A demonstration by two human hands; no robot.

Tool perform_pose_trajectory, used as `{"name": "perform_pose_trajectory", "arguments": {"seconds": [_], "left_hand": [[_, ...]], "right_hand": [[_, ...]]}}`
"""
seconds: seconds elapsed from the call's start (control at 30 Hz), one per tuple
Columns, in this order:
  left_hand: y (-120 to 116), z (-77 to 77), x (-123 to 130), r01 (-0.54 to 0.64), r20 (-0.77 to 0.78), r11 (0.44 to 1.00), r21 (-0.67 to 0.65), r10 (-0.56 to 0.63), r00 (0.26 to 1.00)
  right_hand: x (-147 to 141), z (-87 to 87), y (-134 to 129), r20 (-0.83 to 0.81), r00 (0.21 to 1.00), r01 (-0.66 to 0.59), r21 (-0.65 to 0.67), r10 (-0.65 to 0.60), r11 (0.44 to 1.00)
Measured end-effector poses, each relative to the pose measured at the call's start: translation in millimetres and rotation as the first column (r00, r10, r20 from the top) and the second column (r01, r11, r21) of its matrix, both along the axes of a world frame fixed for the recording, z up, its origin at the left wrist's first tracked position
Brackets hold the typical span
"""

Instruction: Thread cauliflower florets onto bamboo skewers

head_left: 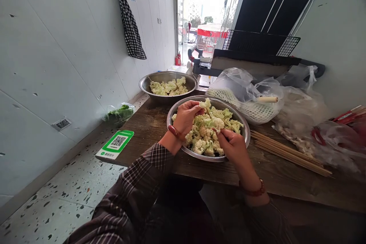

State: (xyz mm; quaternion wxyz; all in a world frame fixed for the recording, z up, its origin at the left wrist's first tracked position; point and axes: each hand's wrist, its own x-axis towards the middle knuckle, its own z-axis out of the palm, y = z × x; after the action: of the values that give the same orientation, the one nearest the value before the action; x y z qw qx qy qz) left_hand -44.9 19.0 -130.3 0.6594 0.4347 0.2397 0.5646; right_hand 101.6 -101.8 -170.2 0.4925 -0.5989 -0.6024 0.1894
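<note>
Over the near metal bowl (245, 137) of cauliflower pieces, my left hand (185, 116) pinches a small cauliflower floret (205, 103) at the bowl's upper left part. My right hand (233, 143) is closed on another cauliflower piece (217, 123) above the bowl's right side. A thin stick shows between the two pieces, partly hidden. Behind and to the left, a second metal bowl (144, 84) holds cauliflower (171, 87) with sticks in it. A bundle of thin wooden skewers (288, 153) lies on the table right of the near bowl.
On the wooden table (148, 122), a green QR code card (117, 143) lies at the left corner. Plastic bags (251, 95) crowd the back right. A bag of green leaves (120, 112) is by the left wall. A black grill-like appliance (254, 61) stands behind.
</note>
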Motion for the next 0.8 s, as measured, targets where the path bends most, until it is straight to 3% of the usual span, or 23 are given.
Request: {"name": "perform_pose_trajectory", "arguments": {"seconds": [0.4,0.8], "left_hand": [[5.2,-2.5,-1.4,0.018,0.000,0.997,-0.071,-0.018,1.000],[7.2,-3.6,-4.0,0.027,0.005,0.998,-0.062,-0.026,1.000]], "right_hand": [[-0.4,0.1,0.0,0.045,0.999,-0.012,0.016,0.011,1.000],[-0.1,-2.0,-0.1,0.072,0.997,0.000,0.025,-0.002,1.000]]}}
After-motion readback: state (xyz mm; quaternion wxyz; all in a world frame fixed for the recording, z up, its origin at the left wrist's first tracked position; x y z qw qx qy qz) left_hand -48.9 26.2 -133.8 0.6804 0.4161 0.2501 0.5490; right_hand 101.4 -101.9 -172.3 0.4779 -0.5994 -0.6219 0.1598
